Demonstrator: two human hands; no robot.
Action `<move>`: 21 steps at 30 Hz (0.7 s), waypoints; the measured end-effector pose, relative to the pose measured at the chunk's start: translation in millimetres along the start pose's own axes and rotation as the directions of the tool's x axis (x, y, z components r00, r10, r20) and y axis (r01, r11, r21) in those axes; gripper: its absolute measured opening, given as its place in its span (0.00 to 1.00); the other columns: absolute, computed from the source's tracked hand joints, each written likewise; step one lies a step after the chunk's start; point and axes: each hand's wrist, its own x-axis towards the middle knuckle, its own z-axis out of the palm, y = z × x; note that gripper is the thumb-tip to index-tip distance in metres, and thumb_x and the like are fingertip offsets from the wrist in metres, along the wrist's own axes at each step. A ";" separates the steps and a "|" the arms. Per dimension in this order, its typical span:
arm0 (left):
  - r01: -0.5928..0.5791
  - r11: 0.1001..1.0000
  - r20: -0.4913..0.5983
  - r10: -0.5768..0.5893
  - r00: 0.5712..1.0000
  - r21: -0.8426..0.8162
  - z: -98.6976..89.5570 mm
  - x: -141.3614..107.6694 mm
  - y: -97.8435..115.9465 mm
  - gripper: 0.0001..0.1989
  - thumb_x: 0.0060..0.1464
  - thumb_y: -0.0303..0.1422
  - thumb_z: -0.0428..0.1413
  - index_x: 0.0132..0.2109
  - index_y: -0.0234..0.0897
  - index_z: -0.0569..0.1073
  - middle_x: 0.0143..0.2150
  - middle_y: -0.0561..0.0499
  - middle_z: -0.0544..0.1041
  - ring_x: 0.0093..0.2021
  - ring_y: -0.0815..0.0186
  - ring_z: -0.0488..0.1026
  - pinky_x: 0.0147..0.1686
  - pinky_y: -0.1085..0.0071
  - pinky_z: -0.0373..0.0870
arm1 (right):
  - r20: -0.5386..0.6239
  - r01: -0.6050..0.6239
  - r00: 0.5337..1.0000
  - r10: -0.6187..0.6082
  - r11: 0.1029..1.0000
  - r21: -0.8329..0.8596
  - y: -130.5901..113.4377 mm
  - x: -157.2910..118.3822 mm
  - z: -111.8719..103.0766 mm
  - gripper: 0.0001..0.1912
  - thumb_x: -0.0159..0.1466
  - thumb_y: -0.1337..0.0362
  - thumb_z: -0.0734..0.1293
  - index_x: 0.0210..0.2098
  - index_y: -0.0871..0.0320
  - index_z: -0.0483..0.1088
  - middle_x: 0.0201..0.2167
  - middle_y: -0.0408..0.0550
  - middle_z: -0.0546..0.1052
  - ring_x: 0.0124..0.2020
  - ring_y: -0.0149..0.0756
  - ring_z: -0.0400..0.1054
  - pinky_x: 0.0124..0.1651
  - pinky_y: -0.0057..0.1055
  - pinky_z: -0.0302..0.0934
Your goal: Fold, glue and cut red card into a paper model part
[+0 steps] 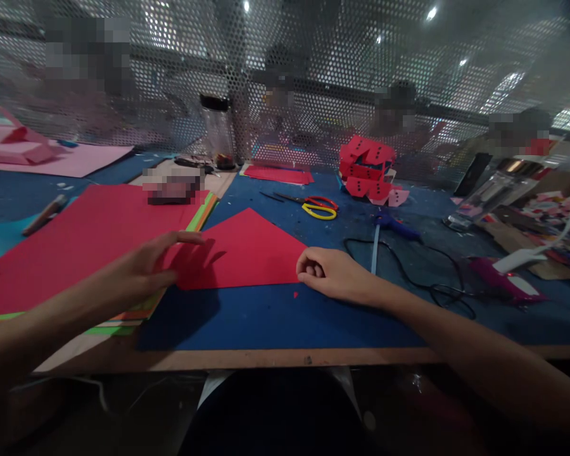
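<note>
Red paper lies mid-frame on the blue-topped bench, roughly triangular. Apex points to top of frame; long axis runs left-right, along the near-straight lower edge. Left hand is over its left end, fingers loosely spread; can't tell from here if they touch the sheet. Right hand is at its right corner, fingers curled in; can't tell if they pinch it. Scissors sit above right of the apex, handles toward frame right.
</note>
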 end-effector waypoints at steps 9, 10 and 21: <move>-0.012 0.963 0.100 -0.016 0.995 0.271 4.4 55.5 16.4 0.37 0.62 0.57 0.50 0.68 0.35 0.64 0.63 0.33 0.72 0.62 0.38 0.69 0.56 0.43 0.67 | -0.023 0.036 0.999 -0.036 0.999 0.002 5.8 -0.4 4.3 0.05 0.64 0.69 0.66 0.39 0.57 0.73 0.32 0.42 0.76 0.31 0.29 0.66 0.35 0.28 0.55; 0.001 0.953 0.078 -0.026 0.997 0.303 9.0 60.5 16.1 0.40 0.60 0.58 0.52 0.68 0.35 0.64 0.63 0.33 0.73 0.61 0.37 0.70 0.56 0.43 0.68 | -0.026 0.038 0.999 -0.038 0.999 -0.004 5.5 -0.3 4.5 0.05 0.63 0.70 0.66 0.38 0.57 0.73 0.32 0.42 0.76 0.31 0.29 0.66 0.36 0.28 0.54; -0.106 0.952 0.046 0.097 0.994 0.286 22.3 67.5 2.2 0.36 0.59 0.57 0.54 0.65 0.38 0.69 0.62 0.37 0.74 0.63 0.40 0.67 0.60 0.45 0.66 | -0.039 0.104 0.993 -0.108 0.991 -0.082 2.0 -2.5 4.6 0.04 0.64 0.70 0.65 0.37 0.57 0.71 0.32 0.42 0.75 0.32 0.30 0.64 0.36 0.29 0.52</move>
